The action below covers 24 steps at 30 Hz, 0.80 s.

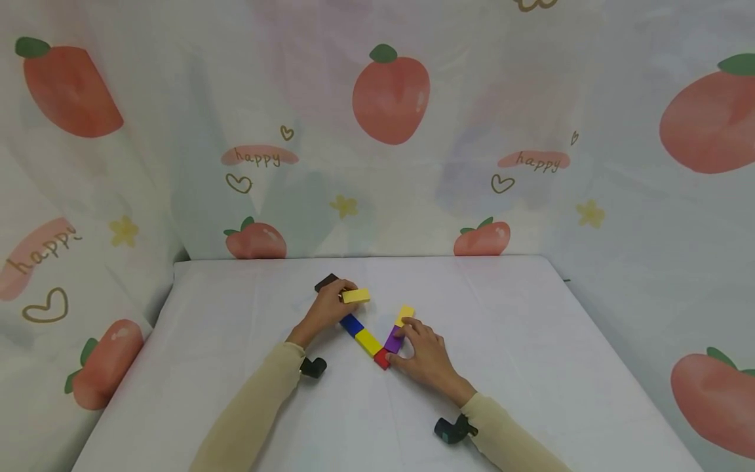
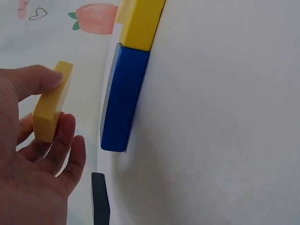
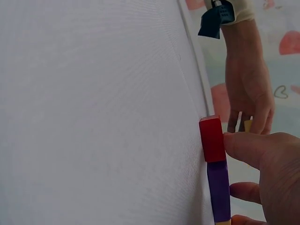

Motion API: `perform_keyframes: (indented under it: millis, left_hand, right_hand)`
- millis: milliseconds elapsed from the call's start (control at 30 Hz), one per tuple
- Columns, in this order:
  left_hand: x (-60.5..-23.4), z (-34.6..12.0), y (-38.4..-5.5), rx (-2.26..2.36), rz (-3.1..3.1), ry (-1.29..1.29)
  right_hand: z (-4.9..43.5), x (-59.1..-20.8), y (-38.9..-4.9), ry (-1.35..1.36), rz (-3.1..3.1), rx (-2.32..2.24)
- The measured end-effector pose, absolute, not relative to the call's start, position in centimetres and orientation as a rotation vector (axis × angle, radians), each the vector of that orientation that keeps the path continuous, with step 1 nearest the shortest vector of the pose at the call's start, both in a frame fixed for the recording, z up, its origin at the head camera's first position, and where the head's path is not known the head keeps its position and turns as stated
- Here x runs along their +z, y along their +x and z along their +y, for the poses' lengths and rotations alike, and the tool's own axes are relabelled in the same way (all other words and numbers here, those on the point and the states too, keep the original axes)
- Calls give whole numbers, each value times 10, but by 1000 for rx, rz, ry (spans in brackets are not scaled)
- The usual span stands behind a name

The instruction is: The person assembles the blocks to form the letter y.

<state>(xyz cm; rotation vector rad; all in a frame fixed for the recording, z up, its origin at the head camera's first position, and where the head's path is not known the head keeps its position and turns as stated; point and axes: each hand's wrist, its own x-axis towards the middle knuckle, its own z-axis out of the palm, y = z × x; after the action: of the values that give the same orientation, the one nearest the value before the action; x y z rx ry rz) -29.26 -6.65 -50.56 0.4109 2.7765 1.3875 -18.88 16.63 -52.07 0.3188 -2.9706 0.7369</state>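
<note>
My left hand (image 1: 326,307) pinches a yellow block (image 1: 356,296) between thumb and fingers, raised above the table. In the left wrist view this held block (image 2: 52,103) is beside a blue block (image 2: 124,98). On the table, the blue block, a yellow block (image 1: 368,342), a red block (image 1: 381,358), a purple block (image 1: 393,339) and another yellow block (image 1: 405,315) form a V. My right hand (image 1: 427,357) spreads along the V's right arm. Its thumb touches the red block (image 3: 213,139), and its fingers reach the purple block (image 3: 219,191) and the yellow one beyond.
A black block (image 1: 326,282) lies behind the left hand, separated from the blue block by a gap in the left wrist view. The white table (image 1: 507,314) meets a fruit-patterned cloth (image 1: 389,190) at its back edge.
</note>
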Motion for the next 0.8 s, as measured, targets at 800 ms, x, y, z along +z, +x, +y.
perform_keyframes:
  millis: [800]
  left_hand:
    - [-505, -76, -265, 1399, 2823, 544]
  right_hand:
    - [168, -522, -189, 344, -2949, 754]
